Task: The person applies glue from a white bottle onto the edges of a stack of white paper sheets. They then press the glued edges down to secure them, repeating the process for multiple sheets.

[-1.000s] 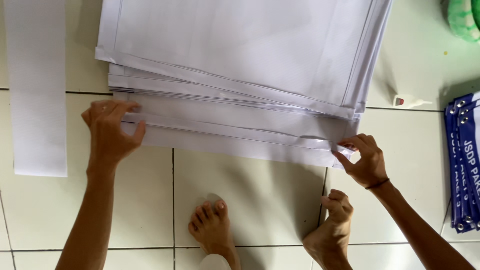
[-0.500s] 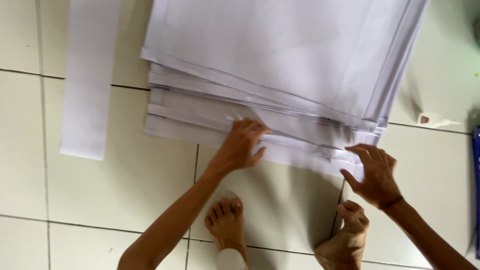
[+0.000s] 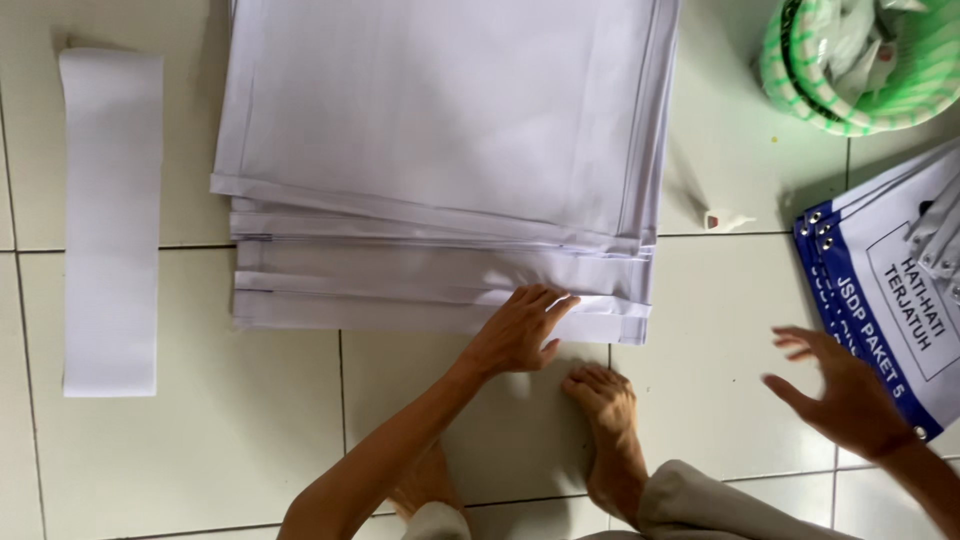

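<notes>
1. The floor (image 3: pixel 180 460) is pale, glossy square tile with thin dark grout lines, and everything here lies on it.
2. A thick stack of large white sheets (image 3: pixel 440 130) fills the upper middle of the view. The sheets are fanned a little, so several near edges show one below another, stepped toward the person.
3. A pile of blue-and-white printed banners (image 3: pixel 905 290) with small metal eyelets along one edge lies at the far right, partly cut off by the frame.
4. A long, narrow white strip (image 3: pixel 110 220) lies by itself at the left, well apart from the stack and lined up with its side edge.
5. A green-and-white woven basket (image 3: pixel 860 65) sits in the upper right corner, with crumpled pale material inside.
6. The person's left hand (image 3: pixel 515 330) rests palm down on the lowest near edge of the stack, close to its right corner. The fingers are spread flat, with the grip apart and clamped on nothing.
7. The person's right hand (image 3: pixel 840 395) hovers above the tile just beside the banners. The fingers are splayed and it holds nothing.
8. A bare foot (image 3: pixel 605 415) is planted on the tile just below the left hand, close to the stack's near edge.
9. A small white bottle (image 3: pixel 728 219) lies on its side between the stack and the banners.
</notes>
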